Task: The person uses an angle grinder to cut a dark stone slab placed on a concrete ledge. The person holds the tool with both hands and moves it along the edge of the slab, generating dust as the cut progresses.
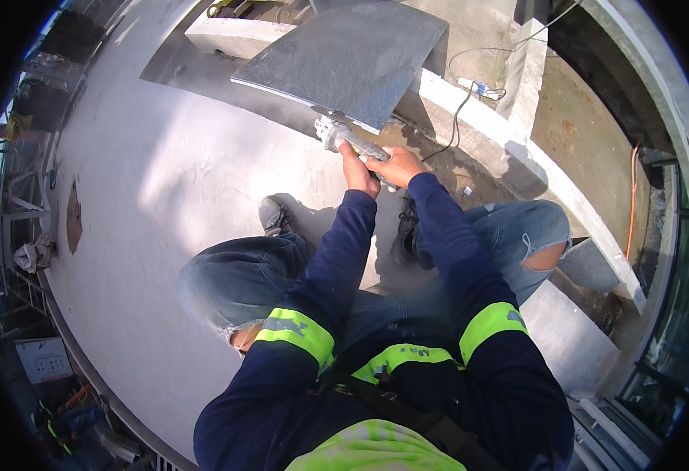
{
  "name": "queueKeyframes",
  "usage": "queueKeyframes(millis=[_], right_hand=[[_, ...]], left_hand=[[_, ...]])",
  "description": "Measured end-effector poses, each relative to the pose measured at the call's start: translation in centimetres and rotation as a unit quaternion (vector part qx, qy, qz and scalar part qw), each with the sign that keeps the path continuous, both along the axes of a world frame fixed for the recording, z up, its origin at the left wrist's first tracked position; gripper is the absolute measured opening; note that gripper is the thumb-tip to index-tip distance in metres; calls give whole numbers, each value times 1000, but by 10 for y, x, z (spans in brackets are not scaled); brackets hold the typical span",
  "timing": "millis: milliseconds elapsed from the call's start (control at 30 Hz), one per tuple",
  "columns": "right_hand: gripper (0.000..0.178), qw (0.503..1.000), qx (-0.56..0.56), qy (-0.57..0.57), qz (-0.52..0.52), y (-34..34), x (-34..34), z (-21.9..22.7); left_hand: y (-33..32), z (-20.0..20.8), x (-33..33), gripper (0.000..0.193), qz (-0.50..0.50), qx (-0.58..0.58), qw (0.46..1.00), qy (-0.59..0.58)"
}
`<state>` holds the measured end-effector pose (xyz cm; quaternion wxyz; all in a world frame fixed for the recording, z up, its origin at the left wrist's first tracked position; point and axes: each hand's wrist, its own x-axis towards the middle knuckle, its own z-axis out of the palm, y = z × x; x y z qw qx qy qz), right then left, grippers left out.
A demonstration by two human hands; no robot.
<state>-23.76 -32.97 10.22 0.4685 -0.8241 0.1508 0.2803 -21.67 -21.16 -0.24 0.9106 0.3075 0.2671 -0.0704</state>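
Observation:
A dusty angle grinder (331, 133) is held out ahead of me in both hands, its head close against the near edge of a dark grey stone slab (344, 59). My left hand (358, 170) is closed around the tool's body just behind the head. Farther back, my right hand (398, 166) wraps the rear of the body. The slab lies flat over a pale concrete curb, its near corner overhanging. Pale dust hangs around the slab's left side. I cannot make out the disc.
A black cord runs from near my right hand to a white-and-blue connector (482, 89). The curved concrete curb (544, 169) passes by my right knee, with a grey stone piece (589, 265) leaning there. An orange cable (633, 196) hangs farther right. My shoes (275, 216) rest on the dusty floor.

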Motion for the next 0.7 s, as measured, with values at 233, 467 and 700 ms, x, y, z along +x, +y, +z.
queueKeyframes(millis=[233, 467, 700], right_hand=[[93, 1000, -6, 11, 5, -4, -5, 5], [91, 1000, -5, 6, -9, 1, 0, 2], [87, 1000, 5, -2, -14, -1, -5, 6]], left_hand=[[-3, -5, -4, 81, -10, -11, 1000, -7], [-1, -9, 3, 79, -6, -17, 1000, -7], [-4, -9, 0, 76, 0, -11, 1000, -15]])
